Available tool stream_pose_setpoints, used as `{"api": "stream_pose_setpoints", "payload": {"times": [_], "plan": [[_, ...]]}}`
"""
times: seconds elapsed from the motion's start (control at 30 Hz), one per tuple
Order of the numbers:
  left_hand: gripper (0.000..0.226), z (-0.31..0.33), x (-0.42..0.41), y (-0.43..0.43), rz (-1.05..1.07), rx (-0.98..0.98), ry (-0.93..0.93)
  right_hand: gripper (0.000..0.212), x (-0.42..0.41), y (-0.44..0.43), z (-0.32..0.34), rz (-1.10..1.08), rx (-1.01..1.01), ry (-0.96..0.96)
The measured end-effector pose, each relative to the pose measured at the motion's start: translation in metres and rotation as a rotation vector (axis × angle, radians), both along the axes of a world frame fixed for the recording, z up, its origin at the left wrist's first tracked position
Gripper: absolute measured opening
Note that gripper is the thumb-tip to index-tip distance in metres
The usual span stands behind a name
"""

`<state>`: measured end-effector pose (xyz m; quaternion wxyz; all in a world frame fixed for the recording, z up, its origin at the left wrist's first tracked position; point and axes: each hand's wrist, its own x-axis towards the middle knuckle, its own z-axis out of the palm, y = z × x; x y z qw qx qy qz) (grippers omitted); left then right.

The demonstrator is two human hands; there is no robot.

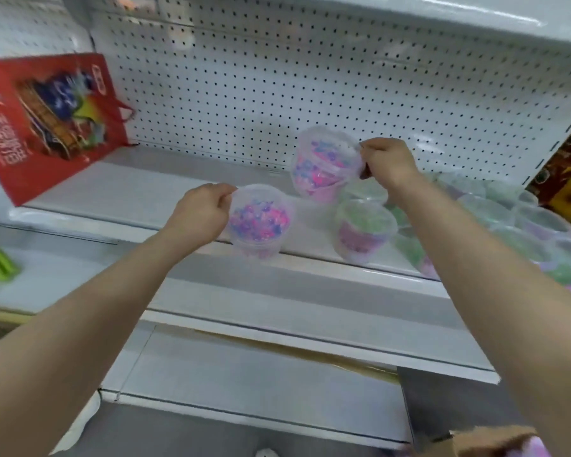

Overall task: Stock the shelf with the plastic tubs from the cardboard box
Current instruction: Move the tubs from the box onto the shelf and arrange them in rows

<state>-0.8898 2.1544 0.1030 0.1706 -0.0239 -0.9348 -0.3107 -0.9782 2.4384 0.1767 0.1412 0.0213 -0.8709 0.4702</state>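
1 upright tub (259, 222) of pink and blue beads was gripped at its rim by the left hand (200, 214) over the front edge of the shelf (145, 186). 1 tilted tub (323, 166) was pinched by the right hand (388, 161) nearer the pegboard (244, 77). Green-filled tubs (365, 229) were crowded at the shelf's right end, and a red bag (47, 120) was leaned at its left end.
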Motion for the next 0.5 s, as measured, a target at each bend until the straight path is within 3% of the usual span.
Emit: {"api": "stream_pose_setpoints", "payload": {"times": [0.23, 0.5], "plan": [[0.030, 0.002, -0.068, 0.007, 0.075, 0.068, -0.091, 0.035, -0.112, -0.027, -0.001, -0.056, 0.438, -0.196], [0.029, -0.012, -0.123, 0.015, 0.128, 0.208, -0.183, 0.034, -0.191, -0.038, -0.029, -0.040, 0.633, -0.248]]}}
